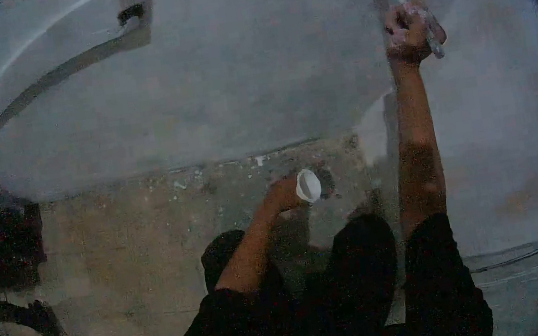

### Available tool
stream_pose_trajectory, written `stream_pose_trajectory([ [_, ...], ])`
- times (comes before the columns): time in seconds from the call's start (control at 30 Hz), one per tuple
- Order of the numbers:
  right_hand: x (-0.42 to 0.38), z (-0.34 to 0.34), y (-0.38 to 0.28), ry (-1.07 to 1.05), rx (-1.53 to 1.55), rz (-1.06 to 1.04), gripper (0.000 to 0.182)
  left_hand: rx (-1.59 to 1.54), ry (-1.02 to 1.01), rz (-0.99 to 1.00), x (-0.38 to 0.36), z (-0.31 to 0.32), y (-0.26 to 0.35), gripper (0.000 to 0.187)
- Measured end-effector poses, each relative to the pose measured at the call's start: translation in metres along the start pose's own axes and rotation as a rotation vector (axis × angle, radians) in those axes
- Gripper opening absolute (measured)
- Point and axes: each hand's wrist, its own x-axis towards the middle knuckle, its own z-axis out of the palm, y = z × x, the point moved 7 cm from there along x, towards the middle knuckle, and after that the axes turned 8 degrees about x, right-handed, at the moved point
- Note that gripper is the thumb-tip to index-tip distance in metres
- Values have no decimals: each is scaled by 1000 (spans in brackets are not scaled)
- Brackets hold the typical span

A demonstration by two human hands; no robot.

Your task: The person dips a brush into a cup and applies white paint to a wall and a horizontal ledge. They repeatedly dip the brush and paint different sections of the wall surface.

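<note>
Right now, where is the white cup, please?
In the head view, the white cup is in the left hand, near the middle of the picture, just in front of the knees and over the floor with white spots.

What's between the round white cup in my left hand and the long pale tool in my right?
In the head view, a strip of stained brownish floor, then plain grey wall. I can't make out any loose object between them.
</note>
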Motion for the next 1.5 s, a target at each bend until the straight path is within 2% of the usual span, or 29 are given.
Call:
stream_pose_trajectory([
  [0.07,-20,11,13,49,842,167,16,2,0,13,2,-4,3,74],
  [0.1,-37,19,66,34,242,222,19,2,-17,-4,-2,-14,6,74],
  [0.17,-77,48,84,80,-111,88,18,4,-25,-25,-6,-31,16,75],
  [0.23,-135,79,101,37,-280,-13,17,2,-21,-29,-5,-30,15,75],
  [0.33,-223,131,116,-118,-245,-70,17,16,-21,-23,-4,-20,13,77],
  [0.43,-268,173,132,-157,-14,-118,17,20,-21,-36,-2,-17,13,78],
  [0.47,-276,185,139,-170,129,-37,17,23,-21,-37,-3,-15,15,79],
  [0.5,-289,200,160,-288,419,314,6,25,-22,-36,-3,-11,15,79],
  [0.53,-290,193,163,-277,416,308,6,30,-21,-34,-4,-7,16,80],
  [0.57,-284,174,143,-205,174,-84,20,29,-18,-31,-6,-4,19,80],
  [0.63,-266,139,126,-119,-88,-471,39,36,-16,-32,-9,1,24,81],
  [0.73,-167,100,90,-258,-862,-714,34,32,-6,-37,-10,4,27,82],
  [0.77,-121,96,34,-241,-760,-543,29,32,-3,-36,-10,3,28,83],
  [0.83,-65,89,-56,-209,-838,-504,34,35,-4,-38,-14,2,31,84],
  [0.9,-29,81,-80,-197,-1022,-636,44,34,-7,-39,-14,-4,35,85],
  [0.93,-18,74,-96,-131,-926,-834,40,32,-5,-39,-14,-6,38,85],
  [1.0,6,49,-120,-61,-824,-965,29,29,-6,-43,-13,-10,39,86],
  [1.07,33,33,-129,-57,-824,-906,24,24,-1,-44,-11,-13,38,87],
  [1.1,43,25,-137,69,-842,-899,24,26,0,-45,-9,-15,37,88],
  [1.17,50,17,-146,191,-859,-889,24,26,1,-52,-8,-16,35,89],
  [1.2,46,19,-170,172,-593,-794,24,22,6,-53,-6,-16,34,89],
  [1.27,43,19,-158,152,-325,-692,24,24,20,-61,1,-16,27,90],
  [1.3,36,30,-126,105,-620,-623,23,23,29,-63,3,-15,24,91],
  [1.33,15,37,-98,81,-694,-568,24,26,40,-66,4,-14,20,91],
  [1.5,-150,65,18,-49,-396,-71,29,24,113,-86,4,-23,9,93],
])
